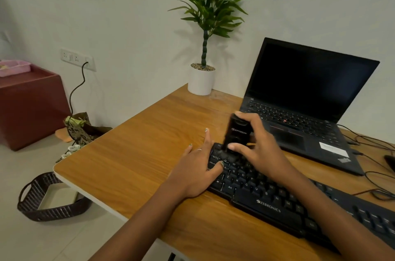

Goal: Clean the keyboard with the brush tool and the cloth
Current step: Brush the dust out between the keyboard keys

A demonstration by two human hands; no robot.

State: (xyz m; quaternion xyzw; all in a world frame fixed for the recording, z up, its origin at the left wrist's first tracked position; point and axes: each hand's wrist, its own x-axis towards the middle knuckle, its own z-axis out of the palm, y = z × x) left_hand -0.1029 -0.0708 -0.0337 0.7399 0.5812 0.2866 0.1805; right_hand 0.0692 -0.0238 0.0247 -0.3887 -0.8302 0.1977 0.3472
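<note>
Under both hands, the black keyboard [267,198] lies on the wooden surface [149,154]. Fingers of the right hand [259,154] curl round the black brush tool [236,132], its lower end on the keys at the keyboard's far-left corner. Beside it, the left hand [197,171] rests flat with fingers straight, thumb on the keyboard's left edge. Beyond the right hand sits an open laptop [303,100].

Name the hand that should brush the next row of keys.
Right. The right hand grips the brush, bristles on the keyboard's top-left keys; the left hand lies flat, steadying its end.
</note>
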